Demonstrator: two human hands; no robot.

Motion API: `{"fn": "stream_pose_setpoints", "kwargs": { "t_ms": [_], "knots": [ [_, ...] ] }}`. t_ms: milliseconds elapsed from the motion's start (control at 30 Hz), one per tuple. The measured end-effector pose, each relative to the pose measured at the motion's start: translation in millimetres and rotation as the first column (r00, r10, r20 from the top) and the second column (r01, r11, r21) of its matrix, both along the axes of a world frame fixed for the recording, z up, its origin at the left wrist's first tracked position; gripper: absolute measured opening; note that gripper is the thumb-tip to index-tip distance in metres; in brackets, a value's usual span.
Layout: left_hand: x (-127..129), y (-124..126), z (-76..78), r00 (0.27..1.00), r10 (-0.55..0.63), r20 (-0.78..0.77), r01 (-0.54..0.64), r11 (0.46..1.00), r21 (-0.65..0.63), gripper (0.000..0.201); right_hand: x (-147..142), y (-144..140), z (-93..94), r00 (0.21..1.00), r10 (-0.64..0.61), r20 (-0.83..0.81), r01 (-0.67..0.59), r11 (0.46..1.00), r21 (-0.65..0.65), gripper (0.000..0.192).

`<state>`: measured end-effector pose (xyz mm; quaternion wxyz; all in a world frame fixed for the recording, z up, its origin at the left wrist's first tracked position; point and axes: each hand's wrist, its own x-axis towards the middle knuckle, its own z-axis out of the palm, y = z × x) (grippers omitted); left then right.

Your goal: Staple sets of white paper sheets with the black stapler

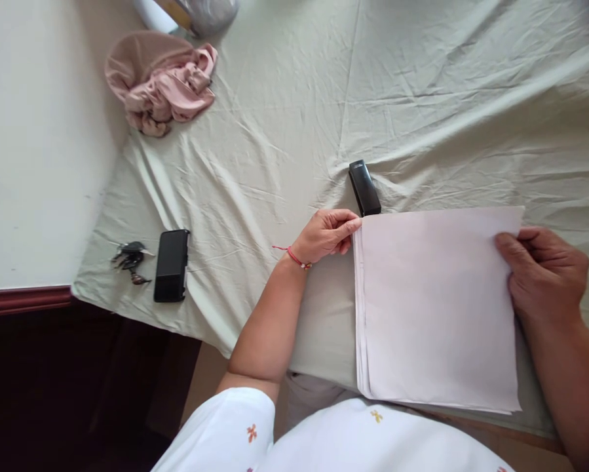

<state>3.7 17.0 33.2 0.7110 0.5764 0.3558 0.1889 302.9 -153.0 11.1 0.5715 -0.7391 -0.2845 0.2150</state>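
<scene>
Left hand curled, fingertips pinching top left corner of paper stack, red thread at wrist, forearm angled up from lower left. Right hand grips stack's right edge, thumb on top, fingers under. Stack lies flat at near edge of table, on wrinkled pale green cloth. Black stapler just beyond stack's top left corner. Black phone and keys well left. Pink cloth bundle far left. Dark floor below.
</scene>
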Motion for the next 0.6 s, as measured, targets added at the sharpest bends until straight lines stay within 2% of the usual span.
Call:
{"fn": "stream_pose_setpoints", "kwargs": {
  "t_ms": [600],
  "knots": [
    [-0.6, 0.0, 3.1, 1.000, -0.005, -0.029, 0.005, 1.000, -0.022, 0.061, 5.1, -7.5, -10.5, 0.995, 0.097, -0.027, -0.098, 0.994, -0.055, 0.030]
  ]
}}
